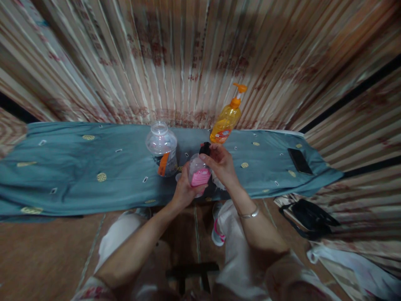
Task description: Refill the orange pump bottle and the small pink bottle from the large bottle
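Note:
In the head view, my left hand [184,191] is wrapped around a small clear bottle [192,163] with a pink label, held over the table near its front edge. My right hand [224,165] is closed at the bottle's black top [205,148], its thumb and fingers pinching there. Whether the top is a cap or a pump I cannot tell. Behind my right hand stands an orange pump bottle [224,123] of yellow-orange liquid. A wide clear plastic jar [162,144] with an open mouth stands left of my hands. Something whitish and crumpled [218,182] lies partly hidden below my right wrist.
A blue-green patterned cloth [78,167] covers the long narrow table. Toward its right end lies a dark phone [300,161]. A pleated curtain [175,62] hangs close behind. On the floor at right is a black bag [310,217]; my legs are under the front edge.

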`<state>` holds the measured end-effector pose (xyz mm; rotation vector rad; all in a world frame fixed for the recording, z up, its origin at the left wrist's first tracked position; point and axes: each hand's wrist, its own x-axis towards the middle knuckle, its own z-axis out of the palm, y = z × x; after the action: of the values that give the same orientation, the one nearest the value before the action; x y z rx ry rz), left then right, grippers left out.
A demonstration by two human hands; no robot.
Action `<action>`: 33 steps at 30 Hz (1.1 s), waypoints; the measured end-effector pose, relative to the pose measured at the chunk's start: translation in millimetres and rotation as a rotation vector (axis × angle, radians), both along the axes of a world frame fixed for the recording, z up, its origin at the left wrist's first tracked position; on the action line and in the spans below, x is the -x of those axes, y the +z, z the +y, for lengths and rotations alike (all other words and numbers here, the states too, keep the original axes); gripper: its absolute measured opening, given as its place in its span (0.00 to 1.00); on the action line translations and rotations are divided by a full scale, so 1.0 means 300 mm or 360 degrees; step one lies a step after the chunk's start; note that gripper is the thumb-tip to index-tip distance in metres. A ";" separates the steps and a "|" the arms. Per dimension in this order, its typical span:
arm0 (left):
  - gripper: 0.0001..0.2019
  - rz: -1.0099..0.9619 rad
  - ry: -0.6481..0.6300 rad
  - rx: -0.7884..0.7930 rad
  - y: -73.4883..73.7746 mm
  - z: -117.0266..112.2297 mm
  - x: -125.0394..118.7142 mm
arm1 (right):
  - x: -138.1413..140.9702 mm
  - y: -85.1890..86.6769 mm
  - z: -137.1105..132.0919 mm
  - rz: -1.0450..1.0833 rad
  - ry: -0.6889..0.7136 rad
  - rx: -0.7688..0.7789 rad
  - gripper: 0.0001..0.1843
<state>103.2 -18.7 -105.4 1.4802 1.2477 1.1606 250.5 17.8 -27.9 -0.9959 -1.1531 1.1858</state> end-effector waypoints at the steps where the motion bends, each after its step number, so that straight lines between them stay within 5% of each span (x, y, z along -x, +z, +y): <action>1: 0.49 -0.0005 0.0001 -0.0002 0.001 0.000 0.000 | 0.002 0.000 0.000 -0.0005 -0.0013 -0.0023 0.29; 33: 0.49 -0.0008 0.0001 -0.0086 -0.024 0.005 0.003 | -0.008 -0.025 -0.001 -0.0145 -0.0039 -0.0253 0.29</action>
<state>102.2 -17.3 -112.6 1.5156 1.2222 1.2063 252.8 17.4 -35.5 -0.9479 -1.2828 1.0212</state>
